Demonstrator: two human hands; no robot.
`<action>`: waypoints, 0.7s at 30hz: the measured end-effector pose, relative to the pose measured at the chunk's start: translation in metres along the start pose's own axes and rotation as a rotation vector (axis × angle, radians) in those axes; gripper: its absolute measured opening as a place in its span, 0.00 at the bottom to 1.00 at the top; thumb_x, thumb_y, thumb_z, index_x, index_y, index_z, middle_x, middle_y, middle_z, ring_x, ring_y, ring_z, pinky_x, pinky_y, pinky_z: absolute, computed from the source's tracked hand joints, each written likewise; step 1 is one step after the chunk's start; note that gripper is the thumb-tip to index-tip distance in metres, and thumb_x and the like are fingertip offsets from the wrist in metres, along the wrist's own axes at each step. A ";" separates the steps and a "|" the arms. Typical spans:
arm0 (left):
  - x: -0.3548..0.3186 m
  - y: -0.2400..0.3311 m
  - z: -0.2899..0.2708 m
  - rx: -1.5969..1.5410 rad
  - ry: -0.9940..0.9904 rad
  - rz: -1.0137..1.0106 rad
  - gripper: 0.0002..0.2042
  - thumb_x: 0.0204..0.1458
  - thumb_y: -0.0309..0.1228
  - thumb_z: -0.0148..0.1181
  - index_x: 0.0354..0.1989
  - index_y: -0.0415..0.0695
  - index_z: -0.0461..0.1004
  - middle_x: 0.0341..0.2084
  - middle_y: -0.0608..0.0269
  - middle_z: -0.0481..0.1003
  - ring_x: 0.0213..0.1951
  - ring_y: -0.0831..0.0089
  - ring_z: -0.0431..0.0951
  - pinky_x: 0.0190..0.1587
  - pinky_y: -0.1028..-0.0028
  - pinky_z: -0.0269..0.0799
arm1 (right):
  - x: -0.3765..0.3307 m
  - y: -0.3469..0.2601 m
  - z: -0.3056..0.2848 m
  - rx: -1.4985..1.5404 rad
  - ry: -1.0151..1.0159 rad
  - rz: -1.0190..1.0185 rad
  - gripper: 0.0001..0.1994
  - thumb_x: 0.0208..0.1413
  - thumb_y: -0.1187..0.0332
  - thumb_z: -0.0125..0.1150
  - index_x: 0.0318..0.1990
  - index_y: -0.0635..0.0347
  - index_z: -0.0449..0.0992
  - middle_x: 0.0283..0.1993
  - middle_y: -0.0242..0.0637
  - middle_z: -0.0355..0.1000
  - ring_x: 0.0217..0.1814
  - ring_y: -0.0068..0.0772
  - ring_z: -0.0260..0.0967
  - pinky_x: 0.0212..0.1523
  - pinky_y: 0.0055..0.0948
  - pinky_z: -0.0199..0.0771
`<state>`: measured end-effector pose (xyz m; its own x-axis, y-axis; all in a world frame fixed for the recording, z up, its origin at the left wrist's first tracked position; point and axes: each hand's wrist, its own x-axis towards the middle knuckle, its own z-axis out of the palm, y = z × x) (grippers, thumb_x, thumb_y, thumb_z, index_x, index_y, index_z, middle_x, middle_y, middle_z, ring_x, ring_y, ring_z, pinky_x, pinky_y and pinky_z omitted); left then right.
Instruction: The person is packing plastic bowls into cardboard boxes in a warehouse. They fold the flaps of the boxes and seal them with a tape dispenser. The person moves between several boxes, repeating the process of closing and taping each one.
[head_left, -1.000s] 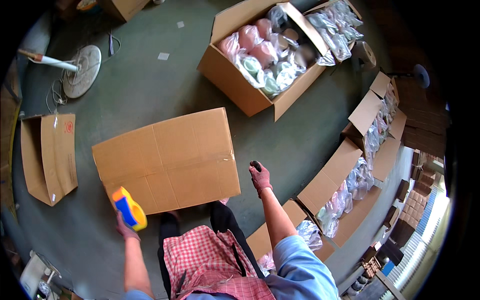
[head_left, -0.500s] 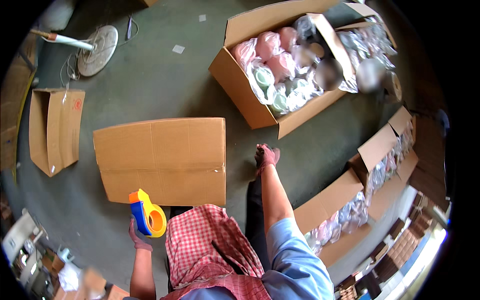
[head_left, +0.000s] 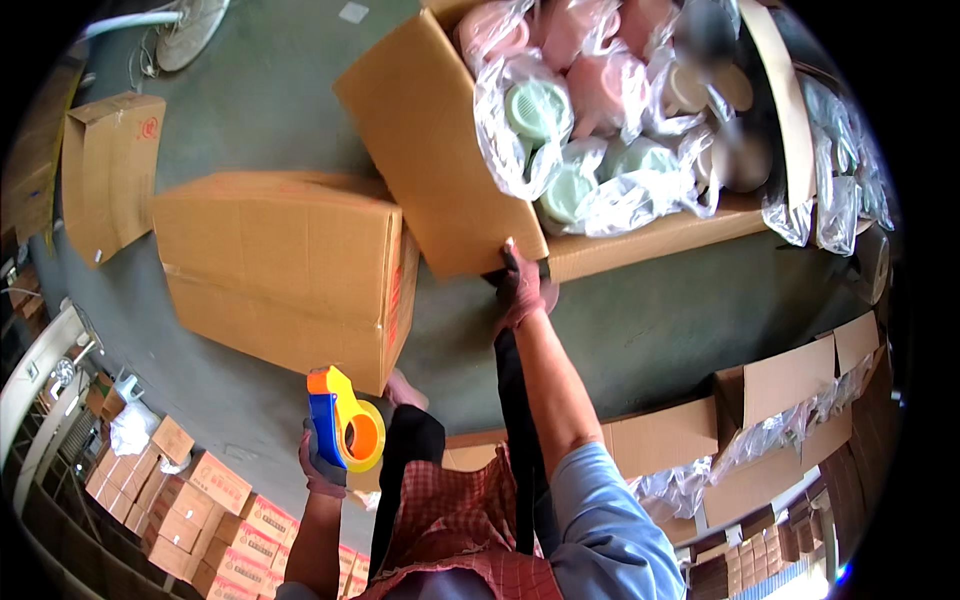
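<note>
A blue and orange tape dispenser (head_left: 326, 420) with a yellow roll is held upright in my gloved left hand (head_left: 323, 468), its fingers wrapped around the handle. My gloved right hand (head_left: 521, 291) grips the near corner of an open carton's side flap (head_left: 430, 150), thumb on top and the other fingers partly hidden under it. Inside that carton lie pink jugs (head_left: 607, 88) and pale green jugs (head_left: 538, 110) in clear plastic bags. To the left, beside the flap, stands a brown carton (head_left: 280, 270), between it and me the tape dispenser.
A smaller carton (head_left: 112, 175) stands at the far left, below a round fan base (head_left: 192, 32). More open cartons (head_left: 665, 438) with bagged goods line the right side. Stacked boxes (head_left: 190, 515) fill the lower left. One of my feet (head_left: 405, 390) is by the brown carton.
My right hand has moved forward and taken hold of the open carton's flap. The view has shifted closer to that carton. The tape dispenser stays in my left hand.
</note>
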<state>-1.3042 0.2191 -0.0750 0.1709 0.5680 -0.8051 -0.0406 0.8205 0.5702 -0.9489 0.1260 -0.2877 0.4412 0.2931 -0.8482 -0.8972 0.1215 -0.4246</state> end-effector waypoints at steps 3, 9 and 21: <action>0.004 0.008 0.057 0.120 0.112 0.001 0.23 0.48 0.45 0.42 0.51 0.47 0.59 0.48 0.61 0.62 0.51 0.65 0.62 0.53 0.65 0.56 | -0.039 -0.041 0.016 0.207 0.081 0.068 0.17 0.50 0.57 0.49 0.37 0.64 0.69 0.31 0.35 0.67 0.30 0.30 0.65 0.29 0.30 0.70; 0.055 0.027 0.191 0.099 0.037 0.122 0.23 0.43 0.39 0.51 0.48 0.41 0.60 0.44 0.57 0.65 0.46 0.64 0.66 0.49 0.65 0.60 | -0.033 -0.066 -0.028 0.543 -0.263 -0.064 0.18 0.49 0.52 0.41 0.26 0.60 0.63 0.17 0.37 0.59 0.15 0.37 0.56 0.14 0.33 0.57; 0.177 -0.070 0.509 1.153 -0.304 0.714 0.11 0.37 0.34 0.58 0.23 0.38 0.71 0.16 0.65 0.69 0.22 0.78 0.65 0.28 0.76 0.63 | -0.013 -0.073 -0.126 0.746 -0.063 0.180 0.19 0.50 0.50 0.46 0.25 0.60 0.67 0.18 0.31 0.55 0.21 0.31 0.53 0.22 0.25 0.55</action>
<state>-0.7703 0.2298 -0.1746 0.6686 0.6789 -0.3035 0.5918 -0.2387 0.7699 -0.8870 -0.0064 -0.2856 0.3055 0.4198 -0.8546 -0.7415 0.6680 0.0631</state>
